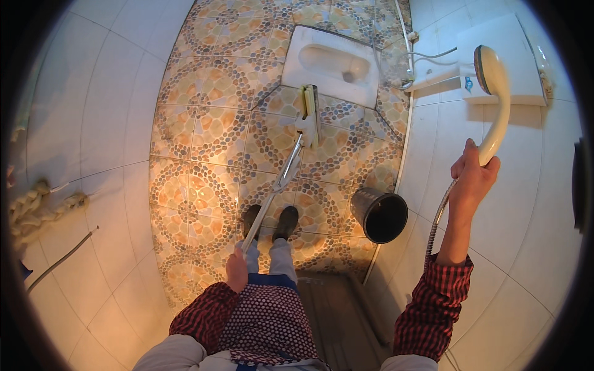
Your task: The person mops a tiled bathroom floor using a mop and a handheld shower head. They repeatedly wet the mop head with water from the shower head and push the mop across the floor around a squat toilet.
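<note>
Head view, looking straight down into a small tiled bathroom. The left hand (236, 270) is clenched around the upper end of a mop handle (275, 188), a thin metal pole. Its long axis runs from that hand, low in the picture near the person's waist, up and slightly to the right, ending at the mop head (310, 113). The mop head is a narrow pale-yellow strip that lies on the floor (204, 142), its own length pointing toward the squat toilet (331, 62) and its far end just beside the toilet's near rim. The pole passes over the person's dark shoes (286, 222), which stand on the pebble-patterned floor tiles.

The right hand (473, 179) is raised against the white wall (526, 204) on the right and is closed around the lower part of a white shower head (495, 93). The shower head's long axis stands nearly upright in the picture, curving a little, with the round spray face at the top turned toward the left. A metal hose (436, 222) hangs down from the grip beside the red checked sleeve.

A dark bucket (380, 214) stands on the floor near the right wall, between the shoes and the raised arm, well apart from the mop head. A white box-shaped unit (501, 49) is mounted on the wall above the shower head.
</note>
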Action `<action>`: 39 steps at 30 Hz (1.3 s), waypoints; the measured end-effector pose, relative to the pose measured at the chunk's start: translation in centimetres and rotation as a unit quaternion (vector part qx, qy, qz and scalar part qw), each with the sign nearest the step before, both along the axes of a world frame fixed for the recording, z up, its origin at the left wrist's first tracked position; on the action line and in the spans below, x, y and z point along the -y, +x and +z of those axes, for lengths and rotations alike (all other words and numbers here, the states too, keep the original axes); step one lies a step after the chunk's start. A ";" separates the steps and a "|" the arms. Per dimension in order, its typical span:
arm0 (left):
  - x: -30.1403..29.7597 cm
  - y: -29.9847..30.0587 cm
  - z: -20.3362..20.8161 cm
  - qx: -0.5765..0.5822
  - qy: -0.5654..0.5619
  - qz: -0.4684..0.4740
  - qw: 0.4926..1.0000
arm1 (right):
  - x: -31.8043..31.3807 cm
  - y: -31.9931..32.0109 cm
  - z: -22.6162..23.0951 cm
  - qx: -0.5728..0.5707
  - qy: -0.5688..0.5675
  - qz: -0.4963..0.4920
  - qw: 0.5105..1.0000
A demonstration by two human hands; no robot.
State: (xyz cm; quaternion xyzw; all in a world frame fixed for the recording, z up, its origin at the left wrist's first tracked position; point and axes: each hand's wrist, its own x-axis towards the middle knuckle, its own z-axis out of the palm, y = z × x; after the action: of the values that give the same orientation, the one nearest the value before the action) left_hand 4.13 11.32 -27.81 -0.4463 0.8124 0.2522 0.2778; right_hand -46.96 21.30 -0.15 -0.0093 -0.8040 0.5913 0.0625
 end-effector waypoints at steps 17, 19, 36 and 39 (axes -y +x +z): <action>1.6 1.4 -1.4 -0.005 0.116 0.002 0.993 | -1.7 -0.3 -2.8 0.033 0.007 0.007 0.999; 1.3 1.6 -1.9 0.008 0.116 0.006 0.993 | -1.6 -0.3 -2.9 0.035 0.009 0.015 0.999; 1.4 2.0 -2.9 0.061 0.147 0.005 0.987 | -3.3 -0.7 -6.0 0.055 0.056 0.011 0.997; 1.2 1.4 -2.6 0.071 0.147 0.011 0.986 | -3.6 -1.0 -6.1 0.047 0.067 0.008 0.997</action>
State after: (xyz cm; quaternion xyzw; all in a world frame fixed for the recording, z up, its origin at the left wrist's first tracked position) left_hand 5.58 10.12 -30.38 -0.4261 0.7397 0.3397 0.3947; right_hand -47.93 24.92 -6.25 -0.0270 -0.8436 0.5358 0.0203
